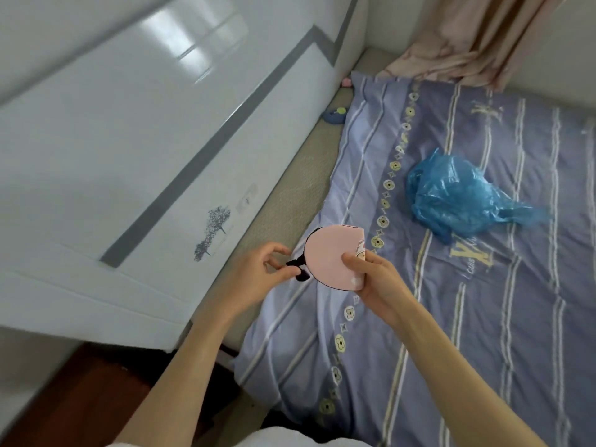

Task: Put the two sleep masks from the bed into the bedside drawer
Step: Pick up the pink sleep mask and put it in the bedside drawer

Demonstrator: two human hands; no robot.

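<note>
**Both hands on a pink sleep mask above the bed's left edge**

Here we are, looking down over the bed, and a pink sleep mask [329,258] is up in the air, held between the two hands just above the left edge of the striped purple quilt [451,317]. The right hand [375,279] grips the mask's right end, thumb pressed across the pink face, fingers tucked behind. The mask looks folded, so only a rounded half shows, with a thin dark edge around it. Over on the left, the left hand [258,269] pinches the black strap [298,269] where it sticks out from the mask's left side, thumb and forefinger closed on it, the other fingers curled loose.

Farther up the quilt and to the right lies a crumpled blue plastic bag [458,198], well apart from the hands. Along the left runs a glossy white cabinet [145,140] with a grey stripe and a small tree picture. Between cabinet and quilt a beige strip of mattress [290,201] shows. On it, far up near the corner, sits a small blue thing [335,116], too blurred to name. A pink curtain [467,43] hangs at the far end, its hem bunched on the bed
</note>
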